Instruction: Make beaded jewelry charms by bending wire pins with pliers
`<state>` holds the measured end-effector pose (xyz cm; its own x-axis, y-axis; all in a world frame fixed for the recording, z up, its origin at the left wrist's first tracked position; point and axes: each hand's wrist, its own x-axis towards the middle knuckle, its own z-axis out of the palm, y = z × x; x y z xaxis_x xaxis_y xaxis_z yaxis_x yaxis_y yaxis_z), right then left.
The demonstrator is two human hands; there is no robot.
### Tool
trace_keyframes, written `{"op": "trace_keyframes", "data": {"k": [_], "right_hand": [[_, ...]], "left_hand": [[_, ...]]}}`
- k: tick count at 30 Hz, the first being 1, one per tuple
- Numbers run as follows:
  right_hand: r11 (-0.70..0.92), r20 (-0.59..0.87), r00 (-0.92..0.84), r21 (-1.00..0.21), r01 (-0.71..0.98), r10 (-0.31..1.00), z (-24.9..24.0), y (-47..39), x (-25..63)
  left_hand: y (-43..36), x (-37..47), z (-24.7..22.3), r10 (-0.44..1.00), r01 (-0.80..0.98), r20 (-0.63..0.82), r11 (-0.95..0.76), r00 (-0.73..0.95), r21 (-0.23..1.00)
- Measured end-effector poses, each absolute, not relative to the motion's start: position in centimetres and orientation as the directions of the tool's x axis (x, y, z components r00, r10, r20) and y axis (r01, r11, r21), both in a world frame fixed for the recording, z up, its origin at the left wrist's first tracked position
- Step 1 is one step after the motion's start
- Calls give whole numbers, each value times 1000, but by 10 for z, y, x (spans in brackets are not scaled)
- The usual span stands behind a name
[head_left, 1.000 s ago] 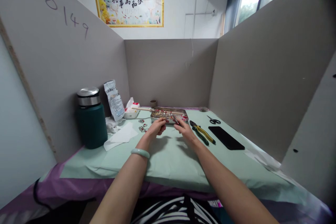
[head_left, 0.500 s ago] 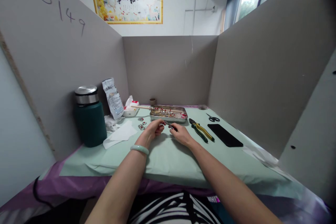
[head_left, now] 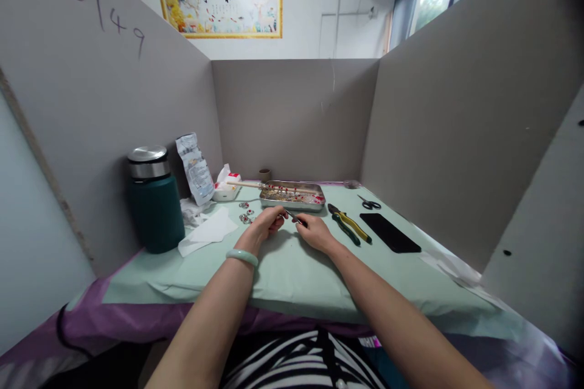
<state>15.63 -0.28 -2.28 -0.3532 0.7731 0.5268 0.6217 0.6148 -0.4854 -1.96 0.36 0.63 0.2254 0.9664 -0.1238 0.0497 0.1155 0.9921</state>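
Note:
My right hand (head_left: 314, 233) is closed around slim dark tweezers (head_left: 294, 217), whose silvery tip points left at my other hand's fingertips. Facing it, my left hand (head_left: 270, 222) has its fingers curled and pinched at that tip; whatever they hold is too small to make out. Both hands are over the pale green table cover, just in front of a metal tray (head_left: 292, 206) with red and gold beads or small parts in it. Several small red-and-silver ornaments (head_left: 246, 217) lie on the cover left of my left hand.
Green-and-yellow pliers (head_left: 350, 225), black scissors (head_left: 369, 203) and a black phone (head_left: 390, 233) lie to the right. At left stand a dark green flask (head_left: 155, 213), a silver pouch (head_left: 195, 167) and a tissue pack (head_left: 227, 188), with white paper (head_left: 208, 231) before them. Grey partitions (head_left: 292, 115) enclose the table.
The whole view has shifted very slightly. Both hands keep nearly the same place and grip, with the tweezers still at the left fingertips.

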Motion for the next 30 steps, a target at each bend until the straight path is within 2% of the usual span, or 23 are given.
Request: {"op": "trace_keyframes", "data": {"k": [5, 8, 10, 14, 17, 24, 30], "right_hand": [[594, 522, -334, -482, 644, 785, -22, -2, 157], [568, 527, -300, -475, 672, 795, -21, -1, 156], [556, 507, -291, -518, 650, 811, -21, 0, 156], [557, 442, -338, -663, 501, 831, -18, 1, 158], [557, 439, -351, -720, 413, 827, -16, 0, 159], [618, 512, -352, -701, 356, 783, -13, -3, 160], [662, 541, -386, -656, 362, 747, -12, -2, 164]], "left_hand": [[2, -19, 8, 951, 110, -70, 38, 301, 993], [-1, -14, 8, 975, 212, 28, -75, 219, 974], [-3, -11, 9, 983, 245, 80, -120, 167, 962], [-7, -12, 12, 966, 135, 63, -99, 253, 986], [-7, -16, 14, 936, 35, 43, -59, 349, 998], [-8, -24, 17, 872, -101, 15, 39, 490, 994], [-11, -28, 19, 835, -120, 9, 69, 551, 990]]}}
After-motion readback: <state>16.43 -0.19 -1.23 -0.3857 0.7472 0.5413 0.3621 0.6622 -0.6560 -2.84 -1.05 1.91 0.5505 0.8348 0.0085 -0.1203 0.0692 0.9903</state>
